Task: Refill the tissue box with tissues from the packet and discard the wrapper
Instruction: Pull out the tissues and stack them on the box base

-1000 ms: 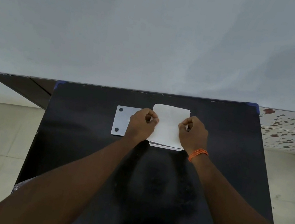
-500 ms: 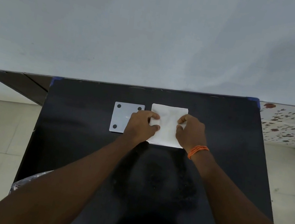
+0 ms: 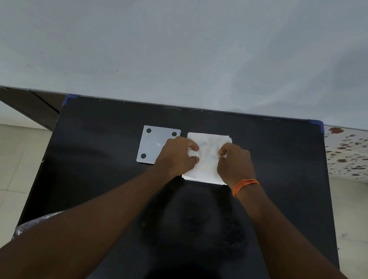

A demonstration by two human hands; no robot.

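Table (image 3: pixel 283 169) room rightward (white plate (image 3: pixel 152 145) leftward)

Both arms are bare, the left forearm (image 3: pixel 95 217) and the right forearm (image 3: pixel 282 243) alike, right up to the left hand (image 3: pixel 176 156) and right hand (image 3: pixel 235 165). The right wrist wears an orange band (image 3: pixel 245 186) made of several thin threads, lying snug and slightly slanted across it.
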